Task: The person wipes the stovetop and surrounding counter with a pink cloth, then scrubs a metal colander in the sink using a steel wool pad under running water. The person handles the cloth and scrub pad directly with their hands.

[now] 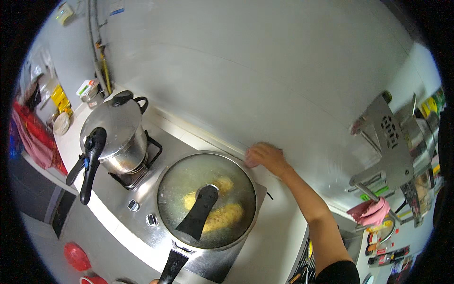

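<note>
A wide frying pan (256, 213) stands on the right side of a stainless steel gas hob (118, 209). Its fogged glass lid (177, 177) has a black upright handle (198, 213); yellow food pieces (223, 217) show through the glass. At the bottom edge, a sliver of my left hand (153, 282) is at the end of the black pan handle (173, 266), around it as far as I can see. My right hand (267, 158) is blurred at the counter's back edge, low by the wall, just beyond the pan's rim. Whether its fingers hold anything is unclear.
A pressure cooker (122, 152) with a black-handled lid occupies the left burner. A jar (91, 96) stands behind it near gas pipes. On the right, a wall rack (386, 142) carries utensils and a pink cloth (369, 211). Red bowls (76, 256) are at lower left.
</note>
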The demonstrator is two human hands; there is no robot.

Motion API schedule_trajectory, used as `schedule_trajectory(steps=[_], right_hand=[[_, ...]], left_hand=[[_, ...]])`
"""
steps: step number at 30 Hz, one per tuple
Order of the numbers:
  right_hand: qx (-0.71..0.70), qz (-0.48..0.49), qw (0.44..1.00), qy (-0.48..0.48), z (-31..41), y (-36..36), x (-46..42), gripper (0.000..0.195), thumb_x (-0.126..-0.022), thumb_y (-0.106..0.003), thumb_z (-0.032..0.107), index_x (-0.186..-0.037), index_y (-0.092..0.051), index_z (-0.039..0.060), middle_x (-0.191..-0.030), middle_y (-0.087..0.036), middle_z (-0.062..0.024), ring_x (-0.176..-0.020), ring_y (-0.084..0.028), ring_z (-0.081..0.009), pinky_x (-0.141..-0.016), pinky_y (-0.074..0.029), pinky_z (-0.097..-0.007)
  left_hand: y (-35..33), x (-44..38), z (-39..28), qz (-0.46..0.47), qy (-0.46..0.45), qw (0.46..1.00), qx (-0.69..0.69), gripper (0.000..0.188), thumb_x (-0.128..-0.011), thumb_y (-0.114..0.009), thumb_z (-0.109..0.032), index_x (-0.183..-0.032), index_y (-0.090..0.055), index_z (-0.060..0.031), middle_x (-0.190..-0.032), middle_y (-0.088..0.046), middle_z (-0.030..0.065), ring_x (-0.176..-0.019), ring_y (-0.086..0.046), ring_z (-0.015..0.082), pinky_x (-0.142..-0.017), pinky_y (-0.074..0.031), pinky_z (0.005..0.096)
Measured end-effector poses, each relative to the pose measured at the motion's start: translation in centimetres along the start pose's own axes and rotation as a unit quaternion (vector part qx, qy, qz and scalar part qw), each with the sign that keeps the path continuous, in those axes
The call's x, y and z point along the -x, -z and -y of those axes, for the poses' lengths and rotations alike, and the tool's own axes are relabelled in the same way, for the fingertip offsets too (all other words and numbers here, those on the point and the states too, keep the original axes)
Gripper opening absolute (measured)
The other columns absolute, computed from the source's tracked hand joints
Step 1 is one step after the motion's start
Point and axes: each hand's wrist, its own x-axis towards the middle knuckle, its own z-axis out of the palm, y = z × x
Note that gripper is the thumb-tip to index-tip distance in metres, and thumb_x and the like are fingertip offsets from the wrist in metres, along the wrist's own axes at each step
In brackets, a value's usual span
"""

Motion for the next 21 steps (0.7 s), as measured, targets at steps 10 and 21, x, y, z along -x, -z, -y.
schedule_trajectory(steps=[10, 21], right_hand=[[0.221, -0.321, 0.921, -0.012, -5.1, 17.2, -26.7, 0.032, -0.085, -0.057, 0.011, -0.117, -0.059, 0.0119, -0.127, -0.056, -0.0053, -0.120, -0.051, -0.0260, -0.100, -0.044, -0.0394], [0.130, 0.170, 0.965, 0.152, 0.2, -1.5, 0.1, 0.034, -0.089, -0.052, 0.016, -0.121, -0.059, 0.0062, -0.132, -0.054, -0.0089, -0.126, -0.048, -0.0249, -0.108, -0.038, -0.0363]], left_hand=[[0.7, 1.6, -1.2, 0.000, 0.137, 0.990, -0.019, 0.004, -0.086, -0.066, -0.007, -0.083, -0.064, -0.0048, -0.064, -0.059, -0.0010, -0.056, -0.052, 0.0069, -0.050, -0.039, 0.0229], [0.8, 0.6, -2.3, 0.015, 0.136, 0.987, -0.087, 0.010, -0.087, -0.067, -0.009, -0.081, -0.060, -0.0062, -0.058, -0.057, -0.0013, -0.047, -0.049, 0.0069, -0.044, -0.037, 0.0246]])
